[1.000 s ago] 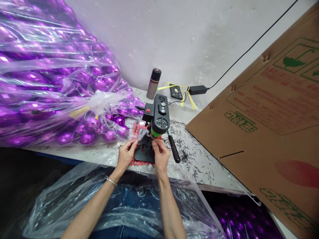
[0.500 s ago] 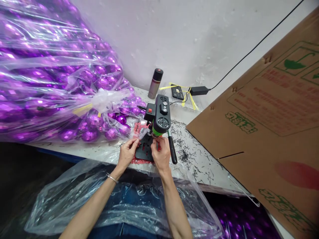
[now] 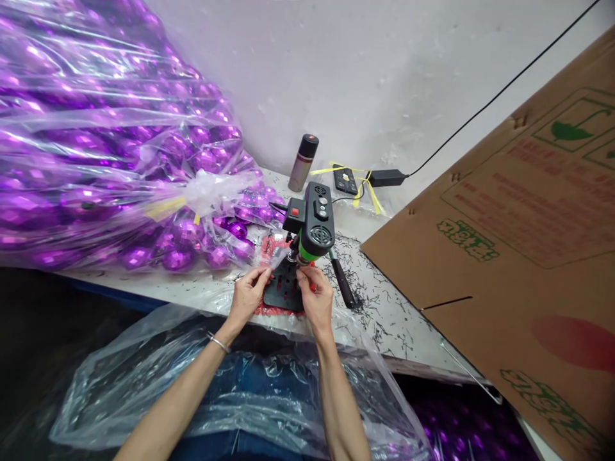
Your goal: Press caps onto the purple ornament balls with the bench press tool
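A small black and green bench drill press (image 3: 318, 218) stands on the table, its slotted black base plate (image 3: 277, 296) toward me. My left hand (image 3: 247, 294) is at the plate's left edge, thumb and forefinger pinched together. Right under the drill's chuck, my right hand (image 3: 317, 299) is closed in a pinch too. Whatever lies between the fingers of either hand is too small to make out. The drill's black lever handle (image 3: 343, 284) slants down to the right, beside my right hand. Red material (image 3: 271, 312) shows around the base plate.
Large clear bags of shiny purple balls (image 3: 163, 211) fill the left side. Behind the drill stand a spray can (image 3: 303, 163) and a black power adapter (image 3: 385, 177). Dark shavings (image 3: 379, 307) litter the table. A cardboard box (image 3: 504, 256) leans in on the right; clear plastic (image 3: 144, 384) covers my lap.
The drill's lever handle has swung outward to the right. My right hand has shifted slightly right, still pinched under the chuck. My left hand has barely moved.
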The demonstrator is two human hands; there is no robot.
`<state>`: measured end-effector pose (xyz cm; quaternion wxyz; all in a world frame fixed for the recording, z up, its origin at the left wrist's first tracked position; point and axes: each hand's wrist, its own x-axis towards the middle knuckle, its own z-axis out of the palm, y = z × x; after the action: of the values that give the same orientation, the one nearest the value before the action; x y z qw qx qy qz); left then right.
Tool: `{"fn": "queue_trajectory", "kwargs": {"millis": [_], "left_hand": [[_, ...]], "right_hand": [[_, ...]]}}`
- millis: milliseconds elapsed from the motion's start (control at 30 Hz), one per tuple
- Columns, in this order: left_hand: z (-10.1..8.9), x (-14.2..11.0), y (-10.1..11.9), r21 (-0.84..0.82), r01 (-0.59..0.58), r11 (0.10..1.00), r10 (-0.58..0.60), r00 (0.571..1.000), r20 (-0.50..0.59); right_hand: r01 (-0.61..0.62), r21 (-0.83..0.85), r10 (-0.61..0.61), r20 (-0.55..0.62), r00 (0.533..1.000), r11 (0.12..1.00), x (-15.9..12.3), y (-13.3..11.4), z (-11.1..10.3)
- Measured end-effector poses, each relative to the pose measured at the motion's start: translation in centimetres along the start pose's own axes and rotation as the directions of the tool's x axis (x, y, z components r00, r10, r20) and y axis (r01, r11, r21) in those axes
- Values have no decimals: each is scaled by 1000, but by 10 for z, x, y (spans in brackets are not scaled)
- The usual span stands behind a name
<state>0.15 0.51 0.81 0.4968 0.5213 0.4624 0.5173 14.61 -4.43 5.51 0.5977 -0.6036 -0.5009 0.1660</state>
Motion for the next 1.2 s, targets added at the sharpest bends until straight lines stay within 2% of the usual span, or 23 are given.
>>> {"fn": "queue_trajectory", "kwargs": {"millis": [233,500,700,833,933,1000,1100,1200], "left_hand": [[0,-1,3,-21,-6,1000,6,1000,4],[0,-1,2,-16,1,1000,-1,1000,-12],[0,-2,6,-17,1,1000,-1,1000,-10],[0,-2,5,-16,-8,1000,7,1000,-22],[0,-1,3,-4,0,1000,0,1000,-28],[-1,-1,2,5,4,1000,-4,1000,-28],[-1,-1,1,5,2,1000,-2,1000,-18],[-1,-1,2,-4,-5,1000,5,1000,-14]], "right_hand": [[-7,-59,-1,-139,990,998,-5,-4,11],[-41,-33,33,-212,977,999,-15,0,22],[-120,25,122,-215,969,993,-19,5,25],[-176,54,183,-224,957,983,-11,10,28],[-224,145,252,-227,941,964,-2,13,28],[-243,228,285,-175,942,943,2,14,24],[-226,252,256,-94,962,941,0,11,17],[-156,170,176,-108,978,973,-4,6,14]]}}
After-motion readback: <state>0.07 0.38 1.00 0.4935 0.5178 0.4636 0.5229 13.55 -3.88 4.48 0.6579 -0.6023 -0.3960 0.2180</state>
